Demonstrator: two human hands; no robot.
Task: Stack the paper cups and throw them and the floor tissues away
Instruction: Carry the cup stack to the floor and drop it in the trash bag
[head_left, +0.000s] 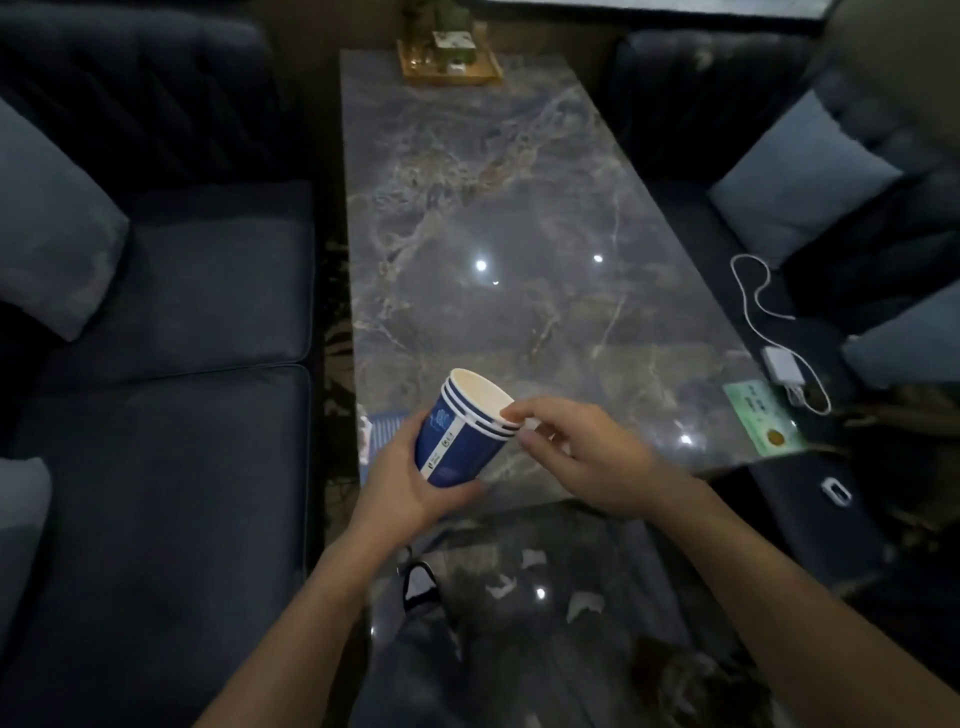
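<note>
- The paper cups (464, 433) are blue, round and smooth with white rims, nested in one tilted stack above the near end of the shiny marble table (498, 218).
- Your left hand (415, 480) wraps around the stack's bottom.
- Your right hand (582, 452) pinches the top rim.
- Crumpled white tissues (584, 605) lie on the glossy floor (524, 649).

Dim, soft picture; small ceiling-light glints dot the glossy marble surface (483, 208), corners fall dark, edges bend outward.
</note>
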